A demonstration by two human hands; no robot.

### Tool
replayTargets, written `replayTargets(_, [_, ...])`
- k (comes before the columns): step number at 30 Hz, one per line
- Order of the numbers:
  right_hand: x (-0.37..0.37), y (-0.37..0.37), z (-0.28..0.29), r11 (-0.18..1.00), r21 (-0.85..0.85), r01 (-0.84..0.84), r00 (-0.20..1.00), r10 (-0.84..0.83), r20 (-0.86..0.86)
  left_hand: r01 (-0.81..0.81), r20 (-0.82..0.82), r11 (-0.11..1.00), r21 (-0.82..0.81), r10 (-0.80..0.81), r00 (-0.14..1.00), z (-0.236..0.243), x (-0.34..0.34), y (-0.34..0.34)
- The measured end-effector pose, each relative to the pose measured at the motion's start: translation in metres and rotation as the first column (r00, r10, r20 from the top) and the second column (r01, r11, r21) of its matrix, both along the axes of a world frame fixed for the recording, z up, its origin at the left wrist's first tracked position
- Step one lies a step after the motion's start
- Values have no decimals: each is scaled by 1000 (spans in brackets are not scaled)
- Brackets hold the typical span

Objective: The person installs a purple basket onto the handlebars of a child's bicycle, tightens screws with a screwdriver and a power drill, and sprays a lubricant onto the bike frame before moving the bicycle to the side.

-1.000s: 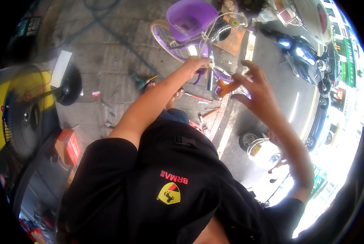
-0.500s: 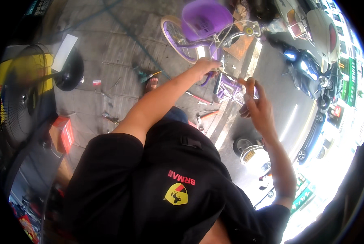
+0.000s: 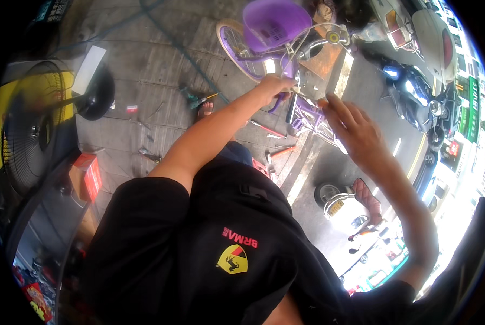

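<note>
My left hand [image 3: 275,86] reaches to the purple bicycle [image 3: 246,51], fingers closed on something too small to make out by its frame, below the purple basket [image 3: 275,21]. Right of it, my right hand [image 3: 345,119] curls over an orange-handled tool [image 3: 322,103], whose thin shaft points toward my left hand; its tip is hidden. The bicycle's frame and rear part lie below both hands, partly covered. Near my sandalled foot on the pavement lie a green power tool [image 3: 191,96] and several red-handled tools [image 3: 269,130].
A standing fan [image 3: 31,130] and red cardboard box [image 3: 85,179] are at left. Parked scooters [image 3: 410,95] line the road at right, with another white scooter [image 3: 345,211] lower right. A teal hose [image 3: 183,51] crosses the pavement [image 3: 150,70].
Over the last second my left hand has shifted slightly right. My right hand has turned with the orange tool, fingers now curled over it, and its forearm has swung right since half a second ago.
</note>
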State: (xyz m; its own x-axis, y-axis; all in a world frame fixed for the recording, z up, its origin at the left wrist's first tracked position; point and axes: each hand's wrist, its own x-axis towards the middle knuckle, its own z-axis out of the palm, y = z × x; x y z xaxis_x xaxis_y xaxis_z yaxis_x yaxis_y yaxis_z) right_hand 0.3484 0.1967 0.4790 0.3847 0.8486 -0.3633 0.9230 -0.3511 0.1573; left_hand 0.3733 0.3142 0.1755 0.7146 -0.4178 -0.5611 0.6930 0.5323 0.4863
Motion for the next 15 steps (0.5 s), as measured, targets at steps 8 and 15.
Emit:
replayTargets(8, [6, 22, -23, 393, -44, 918, 312, -789, -529, -13, 31, 1000, 3, 13, 999, 4, -2, 2])
replayTargets(15, [-14, 7, -31, 2, 75, 997, 63, -566, -822, -42, 7, 999, 32, 42, 999, 5, -3, -5])
